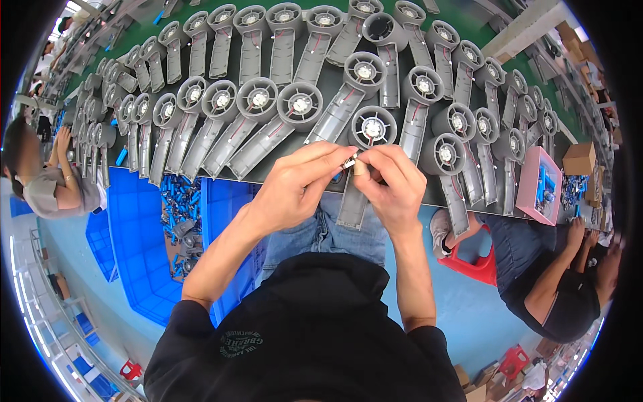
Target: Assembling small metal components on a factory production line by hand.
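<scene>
Head view: two bare hands are meeting at centre frame, working on a small white-and-dark piece [349, 161] above a grey plastic fan housing with a round spoked head and a long trough-shaped handle [375, 125].

The left hand [293, 186] is pinching the piece between thumb and forefinger; the right hand [394, 184] is bringing its thumb and forefinger together just beside it, though whether it is gripping the piece cannot be told. Similar grey fan housings [258, 98] are lying in rows on the dark table [263, 167] across the upper frame. A blue plastic bin [137, 224] is holding blue cylinders [171, 209] at left, while a pink open box [529, 181] is standing at right.
</scene>
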`<state>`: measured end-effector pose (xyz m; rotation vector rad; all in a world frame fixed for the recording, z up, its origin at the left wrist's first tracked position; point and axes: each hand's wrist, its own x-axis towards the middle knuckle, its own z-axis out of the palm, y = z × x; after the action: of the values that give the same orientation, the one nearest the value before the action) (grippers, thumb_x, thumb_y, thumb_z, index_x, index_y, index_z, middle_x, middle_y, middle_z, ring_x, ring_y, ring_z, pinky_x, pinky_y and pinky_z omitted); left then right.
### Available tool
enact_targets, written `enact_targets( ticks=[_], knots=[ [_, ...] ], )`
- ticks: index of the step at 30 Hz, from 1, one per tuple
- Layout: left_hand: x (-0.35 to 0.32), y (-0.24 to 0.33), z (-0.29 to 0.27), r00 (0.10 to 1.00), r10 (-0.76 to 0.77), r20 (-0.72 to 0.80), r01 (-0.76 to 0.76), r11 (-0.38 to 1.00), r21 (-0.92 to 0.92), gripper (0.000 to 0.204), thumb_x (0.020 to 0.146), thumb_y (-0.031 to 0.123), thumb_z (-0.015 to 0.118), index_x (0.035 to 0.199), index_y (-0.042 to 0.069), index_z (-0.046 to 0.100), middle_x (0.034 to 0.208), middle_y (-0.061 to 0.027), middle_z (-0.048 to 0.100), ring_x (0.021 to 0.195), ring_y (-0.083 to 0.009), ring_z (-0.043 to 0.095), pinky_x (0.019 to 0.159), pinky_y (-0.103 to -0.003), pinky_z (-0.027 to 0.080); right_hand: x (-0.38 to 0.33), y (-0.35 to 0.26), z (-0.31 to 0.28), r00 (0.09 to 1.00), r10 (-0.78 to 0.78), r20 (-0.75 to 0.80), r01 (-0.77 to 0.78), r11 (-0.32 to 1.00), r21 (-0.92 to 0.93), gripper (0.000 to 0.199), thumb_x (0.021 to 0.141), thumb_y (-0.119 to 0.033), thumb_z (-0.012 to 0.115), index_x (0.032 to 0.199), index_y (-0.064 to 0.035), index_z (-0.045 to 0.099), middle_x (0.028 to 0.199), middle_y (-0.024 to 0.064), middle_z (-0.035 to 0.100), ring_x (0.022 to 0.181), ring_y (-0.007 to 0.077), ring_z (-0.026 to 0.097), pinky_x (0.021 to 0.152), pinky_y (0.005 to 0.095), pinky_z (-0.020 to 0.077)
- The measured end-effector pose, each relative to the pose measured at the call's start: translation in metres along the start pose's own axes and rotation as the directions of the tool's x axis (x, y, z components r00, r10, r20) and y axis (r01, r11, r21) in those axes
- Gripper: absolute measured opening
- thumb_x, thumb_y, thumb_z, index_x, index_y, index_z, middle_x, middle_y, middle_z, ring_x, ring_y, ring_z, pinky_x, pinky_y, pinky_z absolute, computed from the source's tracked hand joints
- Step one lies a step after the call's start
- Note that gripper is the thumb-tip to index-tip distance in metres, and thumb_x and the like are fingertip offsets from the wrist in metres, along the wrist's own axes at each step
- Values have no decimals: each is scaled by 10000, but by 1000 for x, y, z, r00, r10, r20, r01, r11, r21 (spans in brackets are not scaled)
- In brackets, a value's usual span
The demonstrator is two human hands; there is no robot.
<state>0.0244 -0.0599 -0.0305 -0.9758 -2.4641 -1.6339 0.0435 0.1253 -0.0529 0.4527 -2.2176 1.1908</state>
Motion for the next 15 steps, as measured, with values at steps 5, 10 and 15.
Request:
enact_targets(
  ticks=[5, 10, 15],
  knots=[
    [3, 6, -4, 1000, -13, -5, 13, 1000, 19, 300, 886, -47, 588, 1183, -49, 628, 1036, -191, 656, 898, -338, 651, 775, -357, 518, 2, -11, -3, 999, 36, 16, -35, 997, -62, 186, 749, 45, 765, 898, -12, 669, 851, 57, 628, 596, 85, 568, 499, 220, 466],
    [-1, 16, 5, 990, -68, -120, 59, 996, -74, 297, 913, -38, 572, 1204, -21, 634, 1004, -156, 661, 852, -256, 643, 756, -326, 506, -27, -54, -15, 781, 623, 48, -619, 782, -76, 163, 826, -74, 775, 921, -7, 661, 616, -36, 503, 520, 23, 396, 461, 205, 299],
    [6, 20, 7, 980, -169, -102, 140, 960, -244, 269, 964, -7, 515, 1212, -3, 620, 952, -103, 592, 744, -167, 613, 668, -287, 488, -21, -73, -21, 602, 792, 99, -799, 597, 78, 182, 892, -141, 732, 886, 16, 640, 582, -54, 509, 510, 18, 401, 471, 210, 304]
  ],
)
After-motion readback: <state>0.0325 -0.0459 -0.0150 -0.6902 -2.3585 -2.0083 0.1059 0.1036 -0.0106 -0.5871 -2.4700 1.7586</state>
